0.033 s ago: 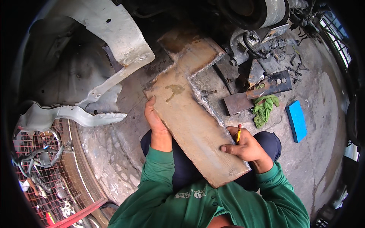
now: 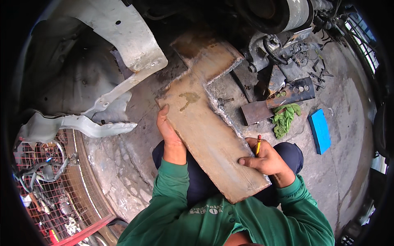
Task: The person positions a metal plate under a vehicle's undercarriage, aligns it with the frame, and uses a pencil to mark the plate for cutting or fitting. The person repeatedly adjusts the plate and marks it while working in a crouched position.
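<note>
A flat, rusty brown metal plate (image 2: 205,123) with rough cut edges lies slanted across my lap, its far end stepped and narrower. My left hand (image 2: 170,135) grips its left edge, thumb on the top face and fingers hidden beneath. At the near right edge, my right hand (image 2: 266,158) is closed on the plate, thumb pressed on top. A yellow pencil (image 2: 258,144) with a red end sticks up between the fingers of that same hand. A dark stain (image 2: 189,99) marks the plate's upper part.
Grey vehicle body panels (image 2: 135,53) rise at the left, above a red wire-mesh basket (image 2: 88,229) of parts. On the concrete floor at right are a blue block (image 2: 320,131), a green rag (image 2: 285,121), steel pieces (image 2: 256,112) and a clamp-like metal part (image 2: 258,53).
</note>
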`<state>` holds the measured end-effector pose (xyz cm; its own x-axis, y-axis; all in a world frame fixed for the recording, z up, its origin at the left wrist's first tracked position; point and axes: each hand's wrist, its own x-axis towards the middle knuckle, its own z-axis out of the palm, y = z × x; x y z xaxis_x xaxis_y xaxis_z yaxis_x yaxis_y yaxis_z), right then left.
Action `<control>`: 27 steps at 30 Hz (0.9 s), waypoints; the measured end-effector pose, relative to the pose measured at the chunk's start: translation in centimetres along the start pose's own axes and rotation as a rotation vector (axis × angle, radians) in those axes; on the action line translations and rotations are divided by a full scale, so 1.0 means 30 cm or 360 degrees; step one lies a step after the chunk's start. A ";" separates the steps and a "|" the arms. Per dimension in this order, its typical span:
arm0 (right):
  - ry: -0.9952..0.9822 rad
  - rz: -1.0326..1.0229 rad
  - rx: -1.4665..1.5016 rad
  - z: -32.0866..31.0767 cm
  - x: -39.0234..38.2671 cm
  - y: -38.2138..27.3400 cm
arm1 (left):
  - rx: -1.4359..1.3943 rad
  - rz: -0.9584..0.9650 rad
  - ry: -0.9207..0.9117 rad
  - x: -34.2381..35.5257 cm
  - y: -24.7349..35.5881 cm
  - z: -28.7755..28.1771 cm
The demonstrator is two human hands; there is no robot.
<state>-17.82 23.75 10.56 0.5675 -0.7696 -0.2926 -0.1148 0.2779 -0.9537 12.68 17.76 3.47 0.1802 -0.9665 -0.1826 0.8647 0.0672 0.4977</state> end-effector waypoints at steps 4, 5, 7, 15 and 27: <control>-0.0020 0.0046 0.0017 0.004 -0.003 -0.020 | -0.0122 -0.0037 -0.0049 0.000 0.005 -0.010; -0.0027 0.0053 0.0051 0.006 -0.003 -0.021 | -0.0149 -0.0033 -0.0069 -0.004 0.007 -0.012; -0.0038 0.0061 0.0076 0.003 0.001 -0.009 | -0.0173 0.0001 -0.0108 -0.018 0.004 -0.018; -0.0018 -0.0011 0.0010 -0.003 0.025 0.045 | -0.0252 -0.0104 -0.0242 -0.065 -0.040 -0.030; -0.0012 0.0005 0.0077 0.005 0.021 0.021 | -0.0171 0.0027 -0.0079 -0.046 -0.062 0.010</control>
<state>-17.42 23.54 9.78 0.5736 -0.7644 -0.2946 -0.0768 0.3079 -0.9483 10.68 18.89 3.05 0.1740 -0.9759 -0.1315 0.9076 0.1071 0.4059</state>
